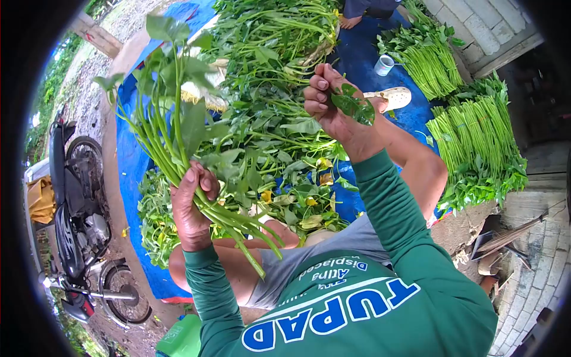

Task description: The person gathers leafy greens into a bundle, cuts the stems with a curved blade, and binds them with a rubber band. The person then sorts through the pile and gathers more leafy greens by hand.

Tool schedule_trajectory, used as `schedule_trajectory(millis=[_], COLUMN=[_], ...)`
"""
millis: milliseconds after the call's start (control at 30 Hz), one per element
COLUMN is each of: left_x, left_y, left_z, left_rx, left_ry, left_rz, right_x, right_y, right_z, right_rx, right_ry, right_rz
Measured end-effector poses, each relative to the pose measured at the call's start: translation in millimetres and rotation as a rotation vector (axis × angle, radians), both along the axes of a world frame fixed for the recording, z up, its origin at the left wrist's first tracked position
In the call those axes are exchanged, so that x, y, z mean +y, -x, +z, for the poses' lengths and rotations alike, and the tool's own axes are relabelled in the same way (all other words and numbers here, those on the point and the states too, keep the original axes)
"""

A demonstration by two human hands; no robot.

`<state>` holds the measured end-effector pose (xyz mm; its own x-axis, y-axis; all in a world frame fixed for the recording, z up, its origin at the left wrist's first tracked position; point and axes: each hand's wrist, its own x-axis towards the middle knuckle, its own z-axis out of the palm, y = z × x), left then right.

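Observation:
My left hand point(193, 199) is closed around a loose bunch of water spinach point(163, 143). Its leafy tops point up and away, and the pale cut stem ends hang below my fist. Raised to the right, my right hand point(336, 107) has its fingers curled, with a few green leaves point(355, 107) lying against the palm and wrist. Beneath both hands spreads a big heap of loose water spinach point(250, 125), with some yellow leaves point(324, 163) in it.
Tied bundles of water spinach point(476, 137) lie at the right on a blue tarp point(363, 47). A small can point(384, 65) stands near a pale clog point(395, 98). Another person's foot point(350, 22) shows at the top. A motorcycle point(77, 226) is parked at left.

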<state>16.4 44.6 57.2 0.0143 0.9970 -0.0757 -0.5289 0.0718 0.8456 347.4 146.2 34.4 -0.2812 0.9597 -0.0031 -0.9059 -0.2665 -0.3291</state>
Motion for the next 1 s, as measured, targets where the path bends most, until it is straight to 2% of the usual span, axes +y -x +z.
schedule_trajectory(millis=[33,100,167,200,367,433,500,600,733,833,867,967,1000], left_x=[0,-1,2,4,6,7,13,19,24,27,26,25,24], left_y=[2,5,11,15,16,23,26,26,22,18,19,20,21], left_z=[1,4,8,6,3,-3,-5,-8,-7,-3,-2,-1,-2], left_rx=[0.011,0.087,0.098,0.069,0.066,0.07,0.124,0.103,0.121,0.167,0.174,0.204,0.206], left_ry=[0.005,-0.026,-0.002,-0.014,0.033,0.067,0.104,0.141,0.178,0.211,0.214,0.236,0.242], left_rz=[0.021,0.072,0.118,0.114,0.19,0.172,0.225,0.281,0.333,0.356,0.347,0.362,0.359], right_x=[-4,-34,-85,-100,-97,-68,-33,-4,7,17,19,38,48], right_y=[1,7,7,8,-15,-25,-24,-7,23,26,25,18,9], right_z=[-8,-41,-127,-148,-220,-265,-295,-308,-320,-324,-311,-263,-243], right_rx=[-0.04,-0.42,-1.087,-1.579,-1.956,-2.017,-2.056,-2.139,-2.369,-2.363,-2.353,-2.1,-1.948], right_ry=[0.02,0.018,-0.386,-0.717,-0.358,-0.439,-0.542,-0.471,-0.502,-0.472,-0.513,-0.406,-0.462], right_rz=[0.004,0.018,0.156,0.626,0.739,0.178,-0.096,0.005,0.066,0.226,0.23,0.445,0.489])
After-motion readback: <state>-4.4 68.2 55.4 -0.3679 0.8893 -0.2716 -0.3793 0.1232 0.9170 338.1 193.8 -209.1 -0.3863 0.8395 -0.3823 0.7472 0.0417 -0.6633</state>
